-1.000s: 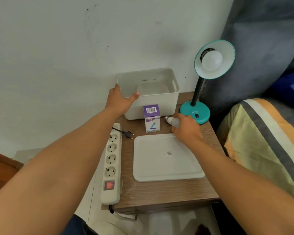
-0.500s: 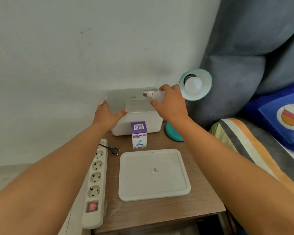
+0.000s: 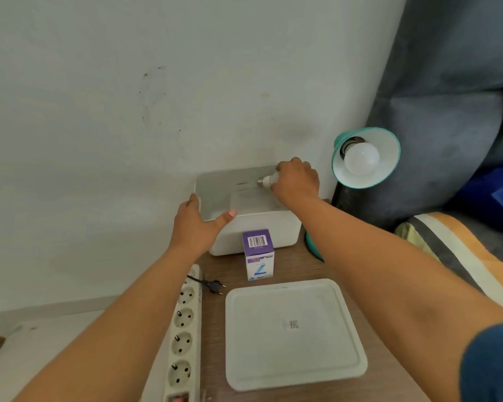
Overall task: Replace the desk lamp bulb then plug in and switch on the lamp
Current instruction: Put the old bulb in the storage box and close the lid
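My right hand point(image 3: 298, 181) grips a white bulb point(image 3: 267, 180) inside the top of a white open bin point(image 3: 262, 227), its metal screw base pointing left. My left hand point(image 3: 199, 220) holds the bin's front-left rim, thumb over the edge. The teal desk lamp point(image 3: 366, 158) stands right of the bin with a round white bulb point(image 3: 361, 158) seated in its shade. Its teal base point(image 3: 312, 246) is mostly hidden by my right forearm. The lamp's black plug point(image 3: 214, 286) lies loose on the table beside the white power strip point(image 3: 183, 332).
A purple-and-white bulb box point(image 3: 257, 255) stands in front of the bin. The bin's white lid point(image 3: 294, 333) lies flat on the wooden table point(image 3: 299, 268). A grey cushion point(image 3: 447, 111) and a striped cloth point(image 3: 459, 250) are at the right; a wall is behind.
My right hand lifted the loose bulb from the table near the lamp base, carried it up and lowered it into the bin. My left hand kept its hold on the bin's rim.
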